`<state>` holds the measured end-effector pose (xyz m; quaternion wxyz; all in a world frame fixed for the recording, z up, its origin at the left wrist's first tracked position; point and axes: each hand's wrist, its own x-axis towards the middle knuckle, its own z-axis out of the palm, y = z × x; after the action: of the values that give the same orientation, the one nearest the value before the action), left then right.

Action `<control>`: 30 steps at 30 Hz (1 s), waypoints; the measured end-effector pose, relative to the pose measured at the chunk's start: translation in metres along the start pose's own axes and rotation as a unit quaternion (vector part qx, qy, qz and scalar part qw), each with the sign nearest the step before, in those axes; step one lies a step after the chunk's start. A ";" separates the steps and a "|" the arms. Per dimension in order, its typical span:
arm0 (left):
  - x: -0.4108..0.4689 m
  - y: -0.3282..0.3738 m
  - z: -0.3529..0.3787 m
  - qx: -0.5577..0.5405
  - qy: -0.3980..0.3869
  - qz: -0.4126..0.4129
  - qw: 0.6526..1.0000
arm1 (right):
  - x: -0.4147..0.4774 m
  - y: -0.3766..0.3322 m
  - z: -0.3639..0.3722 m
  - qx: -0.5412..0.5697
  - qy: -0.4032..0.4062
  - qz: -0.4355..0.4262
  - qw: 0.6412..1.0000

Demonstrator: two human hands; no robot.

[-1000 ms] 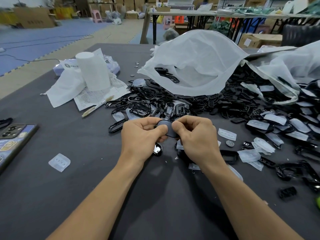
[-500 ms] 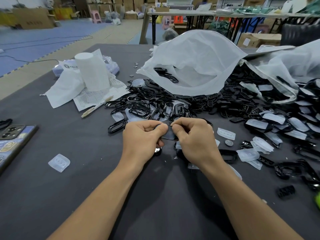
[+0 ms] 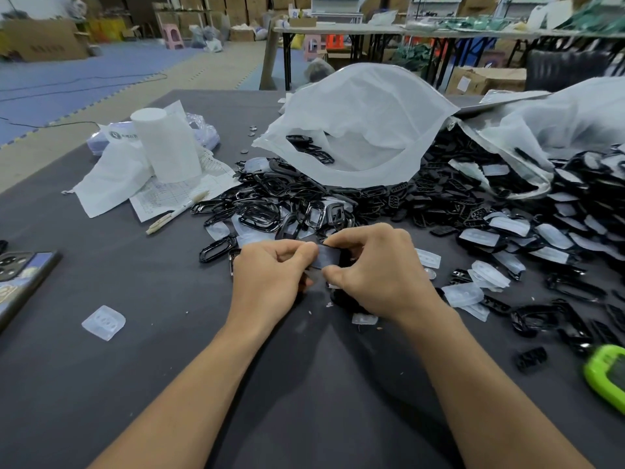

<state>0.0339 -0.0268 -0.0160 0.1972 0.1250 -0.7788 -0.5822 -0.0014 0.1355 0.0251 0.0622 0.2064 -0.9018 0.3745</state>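
My left hand (image 3: 270, 275) and my right hand (image 3: 378, 272) meet over the dark grey table (image 3: 135, 384), just in front of a heap of black plastic frames (image 3: 304, 211). Between their fingertips they pinch one small piece (image 3: 325, 258): a greyish translucent film with a black part at its right end. The fingers of both hands are curled, and they hide most of the piece. Another black part (image 3: 341, 299) lies on the table under my right hand.
A white plastic bag (image 3: 355, 130) lies open behind the heap, another bag (image 3: 558, 130) at the right. Clear film pieces (image 3: 463, 294) lie scattered at the right, one (image 3: 103, 322) at the left. A phone (image 3: 20, 279), a pen (image 3: 177, 211), papers with a white roll (image 3: 165, 147) and a green device (image 3: 608, 374) lie around.
The dark rounded piece between my fingertips now shows as a flat greyish film stretched between the two hands. Both hands have stayed in about the same place.
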 end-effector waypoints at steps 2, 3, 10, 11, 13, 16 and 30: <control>-0.003 0.002 -0.002 0.017 0.022 0.014 1.000 | 0.004 0.014 -0.018 -0.010 -0.013 0.052 0.999; -0.004 0.004 -0.003 0.034 0.034 0.020 0.999 | 0.007 0.025 -0.029 -0.023 -0.018 0.082 0.996; -0.003 0.008 -0.008 0.172 0.110 0.034 0.978 | 0.027 0.084 -0.113 -0.204 0.029 0.261 0.943; -0.003 0.007 -0.008 0.187 0.113 0.033 0.975 | 0.030 0.086 -0.116 -0.218 0.029 0.266 0.939; -0.002 0.005 -0.010 0.216 0.113 0.034 0.969 | 0.038 0.081 -0.110 -0.224 0.036 0.235 0.945; -0.002 0.003 -0.010 0.266 0.100 0.043 0.958 | 0.053 0.066 -0.079 -0.190 0.014 0.171 0.967; 0.000 0.003 -0.026 0.480 -0.029 0.092 0.872 | 0.042 0.044 0.002 0.010 0.163 0.172 0.972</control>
<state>0.0463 -0.0486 -0.0072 0.1429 0.1155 -0.9758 -0.1188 -0.0578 0.1491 0.0063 0.1408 -0.0146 -0.8977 0.4172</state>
